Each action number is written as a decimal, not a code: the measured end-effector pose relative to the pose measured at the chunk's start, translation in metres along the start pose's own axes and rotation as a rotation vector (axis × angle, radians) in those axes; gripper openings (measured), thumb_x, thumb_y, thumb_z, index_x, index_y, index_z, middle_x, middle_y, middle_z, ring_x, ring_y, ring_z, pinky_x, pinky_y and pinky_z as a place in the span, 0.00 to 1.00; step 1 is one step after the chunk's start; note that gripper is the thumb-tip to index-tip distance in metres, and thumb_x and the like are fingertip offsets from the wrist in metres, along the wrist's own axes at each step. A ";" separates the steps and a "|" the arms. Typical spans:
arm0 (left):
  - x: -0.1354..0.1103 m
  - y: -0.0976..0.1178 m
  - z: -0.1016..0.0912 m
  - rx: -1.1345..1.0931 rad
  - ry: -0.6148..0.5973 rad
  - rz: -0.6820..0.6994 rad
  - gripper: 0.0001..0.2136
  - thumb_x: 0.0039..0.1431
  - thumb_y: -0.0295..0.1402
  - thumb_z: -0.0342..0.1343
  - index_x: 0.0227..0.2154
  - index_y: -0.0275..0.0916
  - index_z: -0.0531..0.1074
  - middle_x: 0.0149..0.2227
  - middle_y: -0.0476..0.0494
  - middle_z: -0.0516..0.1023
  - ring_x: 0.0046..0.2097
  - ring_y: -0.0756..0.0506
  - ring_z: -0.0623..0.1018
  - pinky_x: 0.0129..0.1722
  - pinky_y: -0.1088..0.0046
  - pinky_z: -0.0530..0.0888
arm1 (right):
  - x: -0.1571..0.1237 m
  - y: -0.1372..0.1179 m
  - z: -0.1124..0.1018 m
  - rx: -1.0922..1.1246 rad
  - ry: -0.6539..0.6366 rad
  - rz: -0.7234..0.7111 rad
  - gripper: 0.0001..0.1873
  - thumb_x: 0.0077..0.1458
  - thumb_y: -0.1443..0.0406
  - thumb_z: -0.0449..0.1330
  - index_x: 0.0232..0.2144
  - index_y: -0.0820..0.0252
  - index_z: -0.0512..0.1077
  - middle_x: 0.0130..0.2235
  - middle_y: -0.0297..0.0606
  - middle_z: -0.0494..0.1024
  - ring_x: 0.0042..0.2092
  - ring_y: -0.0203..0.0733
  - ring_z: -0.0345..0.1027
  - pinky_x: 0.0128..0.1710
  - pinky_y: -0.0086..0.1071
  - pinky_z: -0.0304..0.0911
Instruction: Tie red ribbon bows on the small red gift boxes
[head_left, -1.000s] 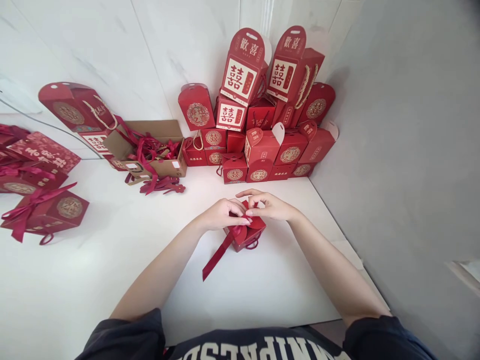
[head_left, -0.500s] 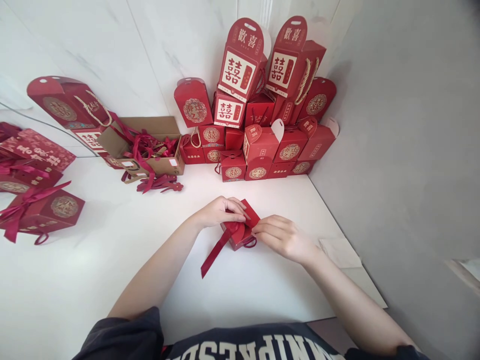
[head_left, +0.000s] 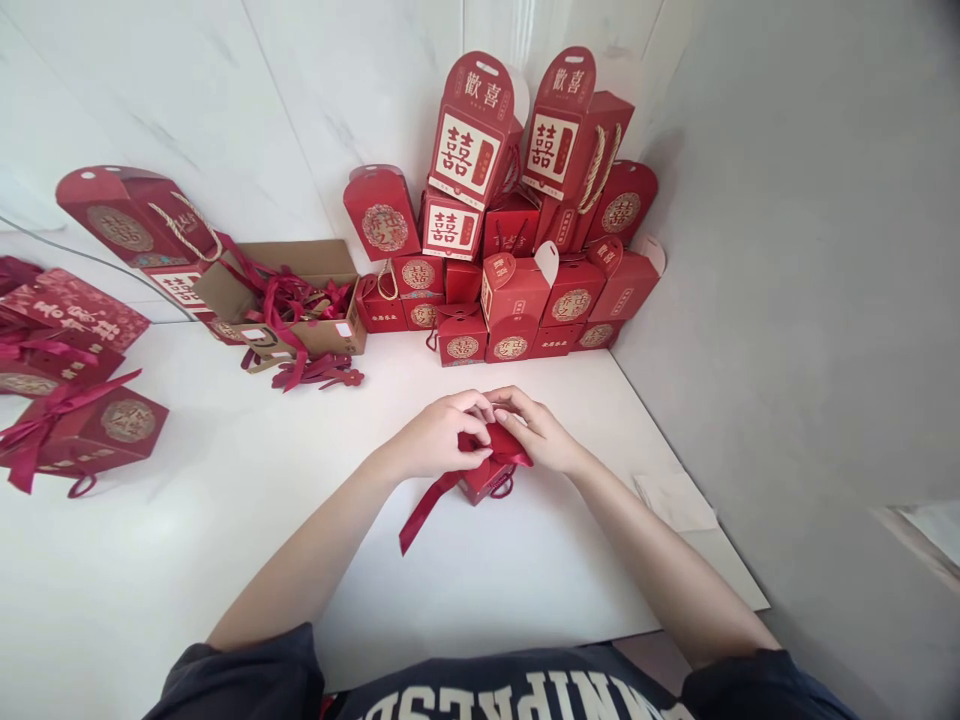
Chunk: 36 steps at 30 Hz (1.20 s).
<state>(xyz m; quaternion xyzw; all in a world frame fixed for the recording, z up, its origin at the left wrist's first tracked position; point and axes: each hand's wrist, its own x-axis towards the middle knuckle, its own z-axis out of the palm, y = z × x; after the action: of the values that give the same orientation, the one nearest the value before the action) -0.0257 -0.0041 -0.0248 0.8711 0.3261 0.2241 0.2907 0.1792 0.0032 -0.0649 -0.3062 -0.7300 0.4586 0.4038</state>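
Note:
On the white table in front of me sits a small red gift box (head_left: 478,486) with a dark cord loop at its near side. A red satin ribbon (head_left: 429,510) runs over it, one tail trailing to the lower left and another part showing at the right. My left hand (head_left: 442,435) is closed in a pinch on the ribbon above the box. From the other side, my right hand (head_left: 538,432) curls over the box top, fingertips together against the ribbon and close to the left fingers. The hands hide most of the box top and the ribbon's crossing.
Stacked red gift boxes (head_left: 517,300) stand against the back wall. Left of them, a cardboard box (head_left: 330,335) holds tangled ribbons, some spilling in front (head_left: 315,372). A ribbon-tied red box (head_left: 112,425) lies far left. A grey wall (head_left: 787,300) bounds the right side.
My right hand has moved up and left, from the box's right edge to its top beside my left fingers. The ribbon now shows at the right, and the raised red flap is covered.

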 end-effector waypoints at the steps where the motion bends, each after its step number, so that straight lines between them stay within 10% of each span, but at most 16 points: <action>1: -0.001 0.004 -0.002 0.050 -0.002 0.004 0.03 0.53 0.28 0.59 0.28 0.39 0.78 0.46 0.44 0.73 0.45 0.46 0.76 0.47 0.71 0.72 | 0.001 0.000 -0.001 -0.031 -0.032 -0.007 0.14 0.66 0.57 0.49 0.47 0.52 0.70 0.49 0.38 0.76 0.50 0.43 0.71 0.53 0.41 0.64; 11: -0.011 -0.004 -0.007 0.744 0.099 0.234 0.11 0.64 0.28 0.46 0.33 0.35 0.74 0.43 0.43 0.75 0.28 0.51 0.74 0.29 0.71 0.70 | 0.005 -0.005 -0.007 -0.441 -0.091 -0.220 0.13 0.64 0.65 0.54 0.45 0.50 0.77 0.42 0.39 0.79 0.45 0.46 0.67 0.48 0.44 0.63; 21: -0.012 -0.032 0.003 0.507 0.336 0.362 0.04 0.61 0.27 0.54 0.34 0.38 0.74 0.36 0.47 0.75 0.30 0.54 0.75 0.30 0.79 0.73 | 0.013 0.001 0.000 -0.428 0.004 -0.207 0.04 0.56 0.68 0.63 0.32 0.54 0.77 0.34 0.35 0.78 0.38 0.42 0.68 0.44 0.39 0.61; 36: -0.015 -0.036 0.006 0.486 0.340 0.354 0.03 0.60 0.27 0.55 0.33 0.38 0.74 0.36 0.47 0.75 0.28 0.55 0.74 0.28 0.80 0.72 | 0.004 -0.005 -0.001 -0.399 0.117 -0.201 0.07 0.56 0.72 0.56 0.36 0.55 0.68 0.35 0.34 0.75 0.39 0.41 0.69 0.57 0.46 0.57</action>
<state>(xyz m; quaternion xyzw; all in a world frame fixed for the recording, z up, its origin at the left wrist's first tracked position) -0.0480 0.0058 -0.0558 0.9083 0.2574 0.3287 -0.0272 0.1777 0.0052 -0.0589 -0.3320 -0.8083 0.2441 0.4206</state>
